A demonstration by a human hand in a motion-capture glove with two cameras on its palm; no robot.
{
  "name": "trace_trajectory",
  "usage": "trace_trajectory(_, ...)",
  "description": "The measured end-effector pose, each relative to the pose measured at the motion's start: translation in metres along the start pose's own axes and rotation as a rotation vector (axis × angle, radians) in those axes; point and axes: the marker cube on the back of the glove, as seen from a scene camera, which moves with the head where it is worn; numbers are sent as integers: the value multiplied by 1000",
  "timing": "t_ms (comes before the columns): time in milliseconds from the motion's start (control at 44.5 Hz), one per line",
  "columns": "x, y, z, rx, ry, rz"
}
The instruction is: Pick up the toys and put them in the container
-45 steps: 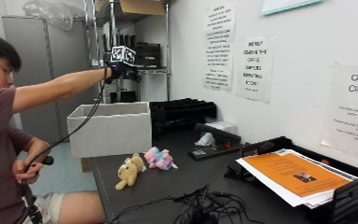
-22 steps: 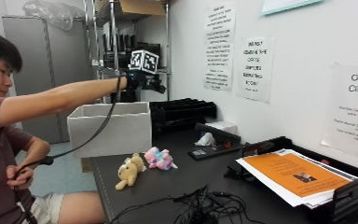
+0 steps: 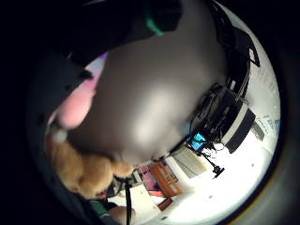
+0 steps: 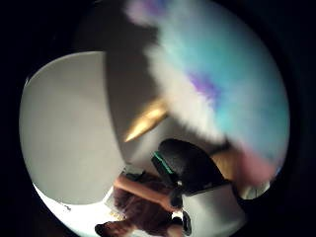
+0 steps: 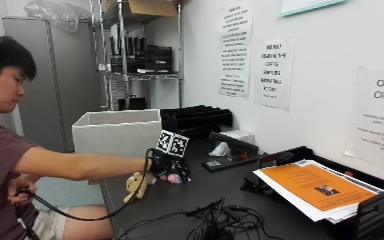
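My gloved right hand (image 5: 168,166) is low over the black table (image 5: 198,200), right on a pastel plush toy whose pink part (image 5: 175,178) shows beneath it. Whether the hand grips the toy is hidden. In the thumb side palm view the fluffy blue, white and purple toy (image 4: 222,94) with a gold horn (image 4: 145,121) fills much of the picture. A tan teddy bear (image 5: 137,184) lies beside the hand, toward the table's edge; the teddy bear (image 3: 86,171) and pink plush (image 3: 75,110) also show in the little finger side view. The white box container (image 5: 115,132) stands behind them.
A bundle of black cables (image 5: 212,225) lies on the near table. Black paper trays (image 5: 195,117) stand behind the container. A tray with orange paper (image 5: 312,187) sits at the right. A black device (image 5: 232,152) lies mid-table. The bare left hand (image 5: 19,192) holds a cable.
The right hand was raised high above the container; it has swung down to the table and now sits on the pastel toy beside the teddy.
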Motion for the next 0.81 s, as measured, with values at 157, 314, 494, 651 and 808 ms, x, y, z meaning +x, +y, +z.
trace_trajectory(157, 6, -10, 3, 160, -70, -12)
trace_trajectory(314, 7, -12, -2, 218, -141, -26)
trace_trajectory(494, 9, 5, -57, 299, -192, 0)
trace_trajectory(651, 9, 51, -158, 399, -164, -4)
trace_trajectory(808, -3, 94, -235, 470, -92, -21)
